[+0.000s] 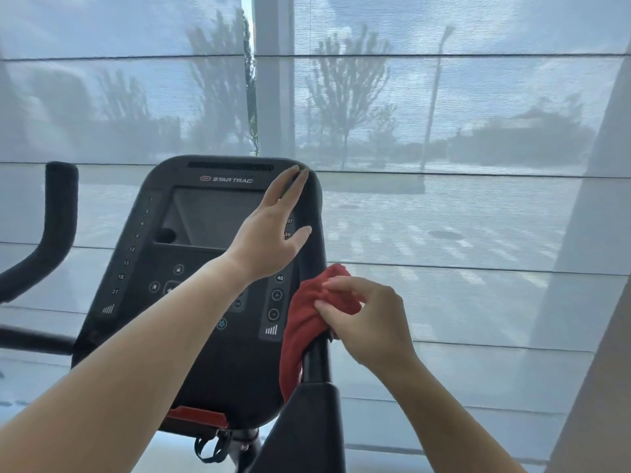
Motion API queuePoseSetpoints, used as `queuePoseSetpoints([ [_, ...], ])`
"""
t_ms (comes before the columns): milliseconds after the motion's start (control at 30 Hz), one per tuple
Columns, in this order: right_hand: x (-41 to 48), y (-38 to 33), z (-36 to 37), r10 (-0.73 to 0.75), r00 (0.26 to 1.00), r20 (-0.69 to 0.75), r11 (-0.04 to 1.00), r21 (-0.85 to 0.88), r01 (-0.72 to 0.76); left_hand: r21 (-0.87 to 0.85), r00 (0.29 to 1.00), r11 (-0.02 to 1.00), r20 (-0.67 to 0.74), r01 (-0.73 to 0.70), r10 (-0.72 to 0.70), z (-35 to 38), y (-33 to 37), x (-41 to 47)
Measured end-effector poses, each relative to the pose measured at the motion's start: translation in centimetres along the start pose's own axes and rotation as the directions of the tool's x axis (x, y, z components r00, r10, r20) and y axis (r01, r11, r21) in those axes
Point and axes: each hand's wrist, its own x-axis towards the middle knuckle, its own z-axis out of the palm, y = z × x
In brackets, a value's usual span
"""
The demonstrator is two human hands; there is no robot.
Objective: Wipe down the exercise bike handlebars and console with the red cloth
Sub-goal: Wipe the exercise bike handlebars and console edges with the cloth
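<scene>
Your left hand [269, 230]: grip open, straight fingers on the far right corner of the black rounded console [191, 353]. Your right hand [368, 322]: grip pinching the crumpled red cloth [304, 322], which drapes over the black handlebar post [316, 360] just right of the console.

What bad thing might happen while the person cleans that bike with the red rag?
1. The red fuzzy cloth is only pinched by the right hand and hangs loosely over the black handlebar post. It might slip off and fall.
2. The left hand reaches across the black plastic console, just over its round buttons. A bump might press one by mistake.
</scene>
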Motion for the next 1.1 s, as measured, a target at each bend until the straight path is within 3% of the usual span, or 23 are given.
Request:
queuePoseSetpoints([
  [167, 1.2, 0.1, -0.8, -0.023, 0.999, -0.027, 0.988, 0.152, 0.027, -0.016, 0.999, 1.000, 0.030, -0.008, 0.008, -0.7, -0.1, 0.1],
  [267, 3.1, -0.8, -0.9, -0.160, 0.979, -0.128, 0.977, 0.123, 0.176, -0.030, 0.997, 1.000, 0.083, -0.001, 0.003, -2.0, -0.3, 0.2],
  [400, 6.2, -3.2, -1.0, -0.411, 0.865, -0.286, 0.900, 0.019, 0.435, -0.074, 0.996, 0.997, 0.086, 0.038, -0.031, -3.4, -0.7, 0.3],
  [467, 7.7, -3.8, -0.4, -0.490, 0.826, -0.278, 0.863, -0.023, 0.504, -0.095, 0.995, 0.994, 0.083, 0.057, -0.049, -4.0, -1.0, 0.3],
  [567, 8.8, -3.3, 1.0, -0.448, 0.885, -0.131, 0.892, -0.128, 0.433, -0.079, 0.994, 0.995, 0.096, 0.057, -0.049, -4.4, -1.4, 0.6],
  [667, 9.0, -2.5, 1.6, -0.393, 0.918, -0.047, 0.916, -0.110, 0.386, -0.045, 0.992, 0.998, 0.122, 0.034, -0.028, -4.6, -1.1, 1.5],
  [833, 8.6, -2.1, 1.6, -0.458, 0.885, -0.084, 0.874, -0.225, 0.430, 0.035, 0.988, 0.999, 0.156, -0.024, 0.018, -3.6, -0.4, 2.4],
  [933, 7.2, -0.4, 1.6, -0.477, 0.878, -0.037, 0.852, -0.267, 0.451, 0.035, 0.991, 0.999, 0.133, -0.036, 0.031, -3.1, -0.5, 2.4],
  [1100, 7.1, -0.5, 1.7, -0.471, 0.881, -0.041, 0.863, -0.231, 0.450, 0.011, 0.992, 0.999, 0.119, -0.041, 0.039, -2.6, -0.6, 2.1],
])
